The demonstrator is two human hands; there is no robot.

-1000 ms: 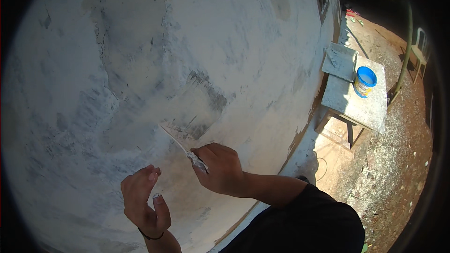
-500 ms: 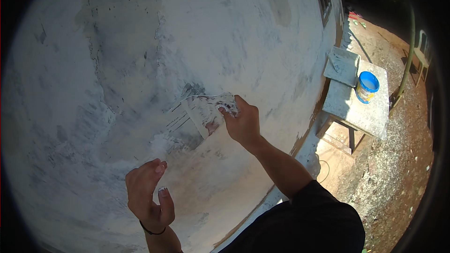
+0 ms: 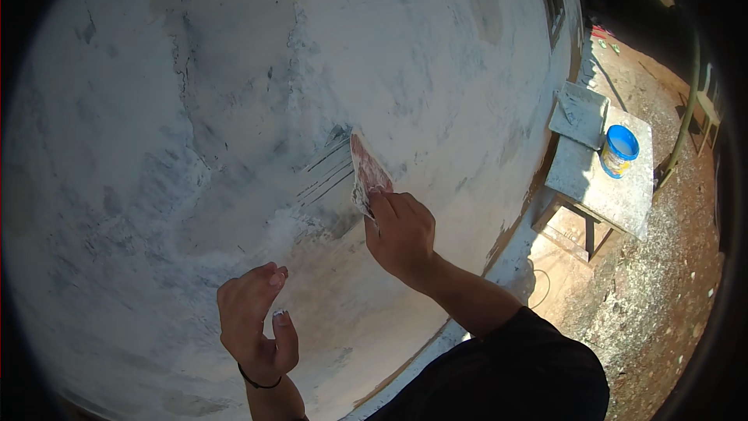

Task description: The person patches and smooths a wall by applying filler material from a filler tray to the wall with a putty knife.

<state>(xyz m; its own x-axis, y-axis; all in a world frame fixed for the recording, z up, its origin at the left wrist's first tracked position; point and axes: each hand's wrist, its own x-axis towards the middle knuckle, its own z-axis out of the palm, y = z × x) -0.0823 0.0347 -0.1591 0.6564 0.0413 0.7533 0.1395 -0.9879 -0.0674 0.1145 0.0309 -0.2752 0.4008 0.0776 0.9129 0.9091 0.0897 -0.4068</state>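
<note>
While my left hand point(image 3: 251, 318) curls loosely, empty, my right hand point(image 3: 401, 238) pinches the putty spreader point(image 3: 368, 173), which points up-left beside dark streaks point(image 3: 327, 175) on the wall point(image 3: 436, 109).

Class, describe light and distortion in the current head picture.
Head view: sunlight glares off the ground; the table is part sunlit, part shaded; the wall, left hand and right hand sit in shade; the wall's base bows from fisheye distortion.
</note>
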